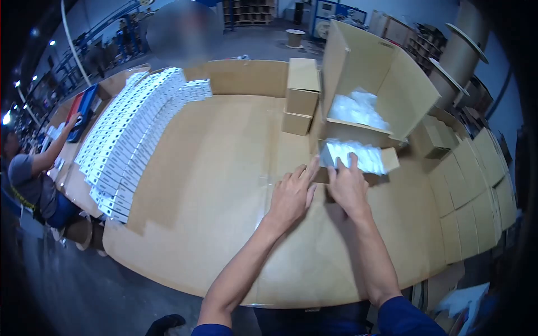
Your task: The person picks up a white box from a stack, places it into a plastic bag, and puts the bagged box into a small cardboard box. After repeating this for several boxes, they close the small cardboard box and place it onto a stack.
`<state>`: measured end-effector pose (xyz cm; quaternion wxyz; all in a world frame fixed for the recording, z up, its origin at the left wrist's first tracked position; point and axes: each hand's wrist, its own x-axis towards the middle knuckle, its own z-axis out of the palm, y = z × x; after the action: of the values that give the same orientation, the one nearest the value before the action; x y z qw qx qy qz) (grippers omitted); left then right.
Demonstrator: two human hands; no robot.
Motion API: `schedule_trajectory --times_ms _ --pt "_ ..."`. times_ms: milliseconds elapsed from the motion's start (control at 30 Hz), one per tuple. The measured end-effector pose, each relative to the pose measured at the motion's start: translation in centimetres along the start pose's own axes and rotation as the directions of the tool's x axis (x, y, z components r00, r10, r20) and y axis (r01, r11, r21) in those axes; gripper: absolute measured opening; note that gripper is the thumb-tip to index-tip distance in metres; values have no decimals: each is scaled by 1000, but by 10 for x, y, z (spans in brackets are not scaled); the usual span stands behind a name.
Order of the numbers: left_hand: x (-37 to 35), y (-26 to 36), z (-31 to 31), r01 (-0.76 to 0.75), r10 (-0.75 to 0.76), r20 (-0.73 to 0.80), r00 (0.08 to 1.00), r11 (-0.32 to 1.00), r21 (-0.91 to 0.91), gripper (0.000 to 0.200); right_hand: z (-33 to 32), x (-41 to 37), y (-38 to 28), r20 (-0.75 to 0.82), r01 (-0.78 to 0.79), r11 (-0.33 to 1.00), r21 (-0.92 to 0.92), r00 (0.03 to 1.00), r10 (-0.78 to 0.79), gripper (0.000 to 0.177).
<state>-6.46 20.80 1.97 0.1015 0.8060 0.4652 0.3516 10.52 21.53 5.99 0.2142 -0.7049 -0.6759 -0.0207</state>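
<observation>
A small cardboard box (pixel 371 178) stands right of the middle of the table, packed with a row of clear plastic-wrapped pieces (pixel 361 155). My right hand (pixel 348 189) is at its near side, fingers stretched over the edge with the fingertips on the wrapped pieces. At the box's left end is my left hand (pixel 291 195), its fingers extended and the fingertips right by the corner. Neither hand has closed around anything that shows. Part of the box's near wall is hidden behind my right hand.
Behind the small box a large open carton (pixel 358 133) holds more clear bags (pixel 358 109). Closed boxes (pixel 302 92) are stacked to its left. Rows of white printed pieces (pixel 131 134) line the table's left side, near a seated person (pixel 39 179). Flattened cardboard (pixel 468 196) lies at right.
</observation>
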Motion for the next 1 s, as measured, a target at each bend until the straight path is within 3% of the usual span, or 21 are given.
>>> schedule_trajectory --times_ms 67,133,200,300,400,533,600,733,833,1000 --pt "-1 -27 -30 77 -76 -45 996 997 28 72 -4 2 -10 -185 69 994 90 981 -51 42" --pt "-1 -66 -57 163 -157 -80 984 984 69 66 0 19 -28 -334 257 949 184 924 -186 42" --pt "3 -113 -83 248 -236 -106 966 960 129 59 4 39 -59 -357 401 874 273 886 -295 37" --pt "10 -193 -106 263 -225 -207 952 948 179 49 30 76 -111 -271 522 773 360 851 -449 31" --pt "31 -257 -127 321 -270 -243 932 924 206 48 70 120 -161 -268 664 701 263 748 -608 28" --pt "69 -320 -148 353 -267 -305 914 894 274 47 143 196 -218 -18 650 677 345 726 -687 30" --pt "92 -355 -150 312 -209 -316 926 893 324 47 181 236 -242 110 646 679 350 691 -715 32" --pt "133 -409 -147 194 -34 -327 945 860 472 47 226 300 -281 203 688 684 245 653 -730 41" --pt "155 -424 -152 220 -48 -289 956 768 602 46 236 328 -307 234 658 730 186 691 -683 60" --pt "162 -433 -151 194 -47 -230 972 713 674 44 242 340 -324 310 658 734 169 671 -673 61"
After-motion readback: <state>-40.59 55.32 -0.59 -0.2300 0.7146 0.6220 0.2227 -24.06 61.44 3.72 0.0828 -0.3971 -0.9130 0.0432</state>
